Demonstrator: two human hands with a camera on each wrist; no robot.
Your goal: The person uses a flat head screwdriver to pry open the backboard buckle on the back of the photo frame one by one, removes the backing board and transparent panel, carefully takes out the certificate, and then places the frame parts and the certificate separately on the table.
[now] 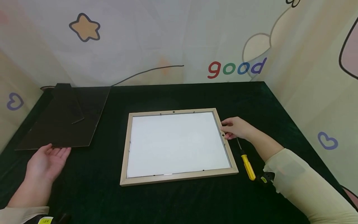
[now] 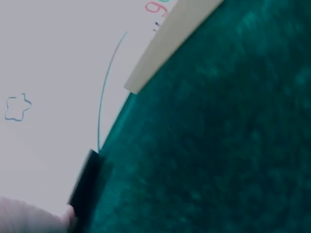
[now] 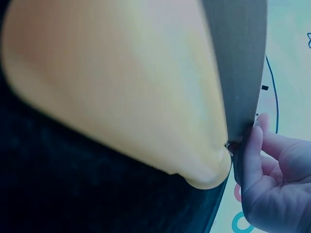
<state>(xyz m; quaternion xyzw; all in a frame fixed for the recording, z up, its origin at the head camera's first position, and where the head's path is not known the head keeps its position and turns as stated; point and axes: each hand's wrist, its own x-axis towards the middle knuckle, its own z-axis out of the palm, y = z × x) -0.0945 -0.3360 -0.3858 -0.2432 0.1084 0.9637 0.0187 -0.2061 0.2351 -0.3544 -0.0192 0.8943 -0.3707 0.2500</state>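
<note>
Board [image 1: 56, 133], black, at left of green table [image 1: 179, 202]; our left hand [image 1: 46, 165] pinches its near edge. Our right hand [image 1: 237, 127] grips right side of wooden frame [image 1: 179, 176], mid-table around white sheet [image 1: 179, 143]. Yellow-handled screwdriver [image 1: 248, 168] lies just beside frame.

At the lower left, part of the left hand [image 2: 31, 218] touches the edge of a dark board [image 2: 84, 182] beside the green-covered worktop [image 2: 204, 131]. A pale frame [image 2: 167, 51] slants across the top, apart from the board. The whitish backdrop [image 2: 53, 53] bears a star outline [image 2: 18, 118] and a thin curved line [image 2: 103, 87].
</note>
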